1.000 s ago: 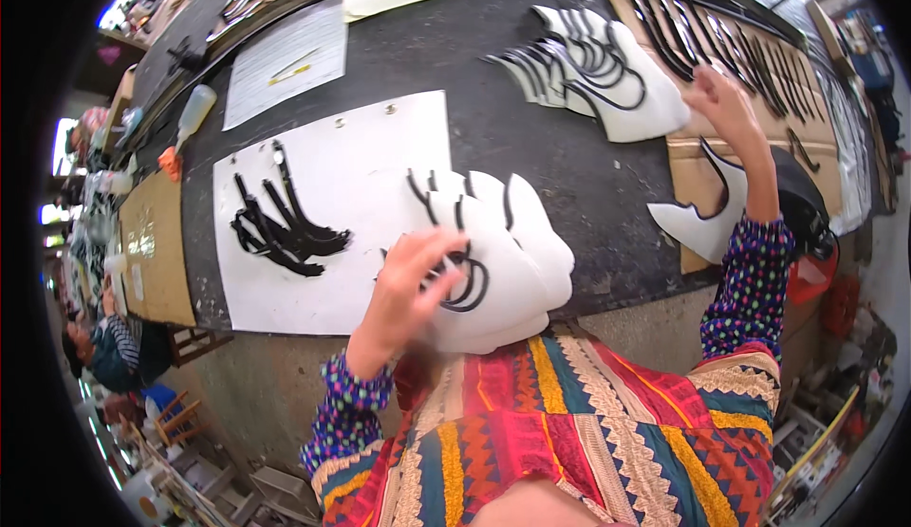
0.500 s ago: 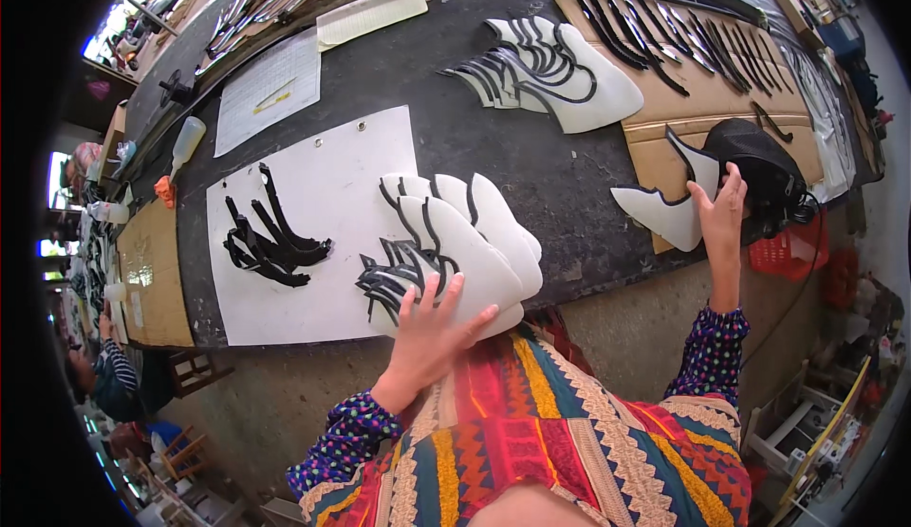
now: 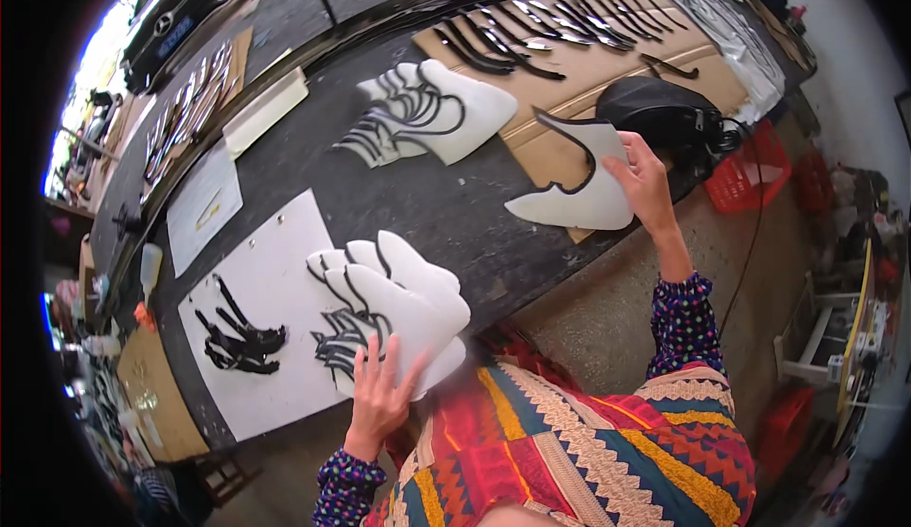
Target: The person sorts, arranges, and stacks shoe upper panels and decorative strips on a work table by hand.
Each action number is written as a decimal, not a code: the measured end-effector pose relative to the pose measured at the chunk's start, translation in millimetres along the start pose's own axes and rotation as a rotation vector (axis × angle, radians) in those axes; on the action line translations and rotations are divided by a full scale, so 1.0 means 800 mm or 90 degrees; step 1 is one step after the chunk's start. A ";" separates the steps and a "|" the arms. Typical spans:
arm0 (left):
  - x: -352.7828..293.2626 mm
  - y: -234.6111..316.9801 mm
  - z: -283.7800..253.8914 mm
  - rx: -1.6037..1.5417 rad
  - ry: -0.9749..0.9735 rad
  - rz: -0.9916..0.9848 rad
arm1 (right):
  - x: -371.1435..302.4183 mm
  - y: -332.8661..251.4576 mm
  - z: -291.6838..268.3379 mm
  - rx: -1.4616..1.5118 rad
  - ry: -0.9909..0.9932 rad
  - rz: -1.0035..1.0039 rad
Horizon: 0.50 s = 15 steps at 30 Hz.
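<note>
My left hand (image 3: 382, 394) lies with spread fingers on the near side of a stack of white curved panels (image 3: 413, 304). Each visible panel has black edging, and darker strips bunch at the stack's left side. On the right, my right hand (image 3: 645, 185) grips a white panel (image 3: 593, 206) by its right side, thumb on the upper face. This panel has a deep notch edged in black and two pointed ends. Just beyond it sits a black rounded fabric-like object (image 3: 660, 110). A second group of white panels (image 3: 474, 105) lies farther off on the dark table (image 3: 465, 228).
Black strips (image 3: 242, 342) lie on a white sheet (image 3: 261, 408) at left. Rows of glossy dark strips (image 3: 569, 19) rest on cardboard (image 3: 536, 147) at the far right. A red basket (image 3: 750, 176) stands beside the table's right end, with a cable hanging past it.
The view has turned, so the table appears rotated. My right hand has drawn the notched panel slightly away from the black object, and its face shows more fully. My left hand stays on the stack.
</note>
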<state>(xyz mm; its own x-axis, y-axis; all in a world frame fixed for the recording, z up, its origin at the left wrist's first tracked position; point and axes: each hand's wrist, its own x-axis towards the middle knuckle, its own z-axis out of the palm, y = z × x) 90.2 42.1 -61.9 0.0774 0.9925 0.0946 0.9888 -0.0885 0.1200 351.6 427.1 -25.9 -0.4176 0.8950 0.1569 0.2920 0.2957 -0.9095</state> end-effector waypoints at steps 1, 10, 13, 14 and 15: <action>-0.002 0.000 0.001 0.003 -0.001 -0.004 | 0.001 -0.006 -0.004 -0.001 0.016 -0.013; -0.013 -0.010 0.004 -0.023 0.053 0.041 | 0.009 -0.016 -0.037 0.005 0.051 0.015; -0.012 -0.012 -0.003 -0.036 0.047 0.038 | 0.021 -0.018 -0.055 0.077 0.056 0.023; -0.012 -0.013 -0.004 -0.032 0.049 0.044 | 0.027 -0.017 -0.063 0.097 0.052 0.040; -0.012 -0.014 -0.004 -0.028 0.050 0.052 | 0.035 -0.015 -0.070 0.142 0.059 0.035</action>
<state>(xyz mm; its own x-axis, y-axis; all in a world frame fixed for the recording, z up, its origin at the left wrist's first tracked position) 77.7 33.5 -60.8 0.1460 0.9721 0.1834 0.9729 -0.1747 0.1515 384.5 467.4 11.1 -0.3222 0.9377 0.1300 0.1111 0.1739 -0.9785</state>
